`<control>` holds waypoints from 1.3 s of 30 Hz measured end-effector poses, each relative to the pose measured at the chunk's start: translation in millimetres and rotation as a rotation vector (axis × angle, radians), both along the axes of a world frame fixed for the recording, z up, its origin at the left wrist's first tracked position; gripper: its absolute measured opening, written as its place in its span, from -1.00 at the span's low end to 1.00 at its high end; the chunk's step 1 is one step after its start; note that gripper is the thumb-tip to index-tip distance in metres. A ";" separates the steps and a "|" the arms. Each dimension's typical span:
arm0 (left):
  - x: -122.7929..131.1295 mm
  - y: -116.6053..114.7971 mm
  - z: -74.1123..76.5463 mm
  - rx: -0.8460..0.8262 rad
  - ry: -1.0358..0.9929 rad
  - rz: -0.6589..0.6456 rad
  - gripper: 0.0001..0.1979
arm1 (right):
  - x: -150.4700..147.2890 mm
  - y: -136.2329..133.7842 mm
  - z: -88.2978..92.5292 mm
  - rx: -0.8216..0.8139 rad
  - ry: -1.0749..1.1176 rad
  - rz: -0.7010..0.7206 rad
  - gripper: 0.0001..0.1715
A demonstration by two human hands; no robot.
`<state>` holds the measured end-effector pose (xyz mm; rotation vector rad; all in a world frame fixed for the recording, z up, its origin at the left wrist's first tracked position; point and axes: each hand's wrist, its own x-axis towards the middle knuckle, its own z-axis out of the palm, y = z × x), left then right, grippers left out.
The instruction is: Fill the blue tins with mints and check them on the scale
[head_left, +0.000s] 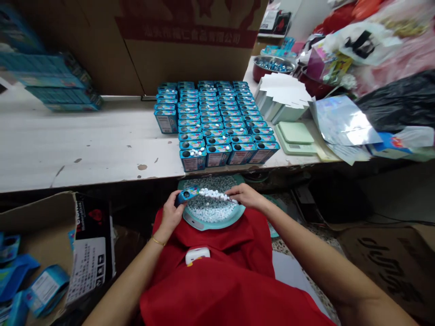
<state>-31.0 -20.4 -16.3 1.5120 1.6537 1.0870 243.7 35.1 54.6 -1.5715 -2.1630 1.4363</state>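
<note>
My left hand (pixel 171 211) is closed around a small blue tin (pixel 188 194), tilted over the left side of a pale green basin (pixel 200 226). Small white candies (pixel 214 213) fill much of that basin, which rests at my lap. Between the fingers of my right hand (pixel 247 195) is a scoop heaped with white candies (pixel 215 194). Its far end meets the tin's top, and the candies hide most of the scoop's body. On the table above, rows of blue tins (pixel 217 155) stand upright, some with loose candies on their lids.
A white table (pixel 112 149) spans the front. Right of the tins are a pale green scale (pixel 296 136), a stack of white card (pixel 283 93) and a metal bowl (pixel 274 65). An open carton (pixel 44 203) holds blue packs at lower left. A large carton (pixel 190 59) stands behind.
</note>
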 end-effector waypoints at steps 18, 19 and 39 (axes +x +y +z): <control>18.0 3.6 -4.6 0.041 0.091 -0.132 -0.60 | -62.6 -1.3 89.2 0.375 -0.645 0.370 -0.62; 18.6 4.0 -4.7 0.040 0.085 -0.136 -0.59 | -62.4 -1.9 89.1 0.380 -0.646 0.366 -0.62; -63.4 71.6 105.9 0.275 -0.184 0.190 -0.55 | -29.7 -29.5 -70.4 0.286 -0.462 -0.057 -0.56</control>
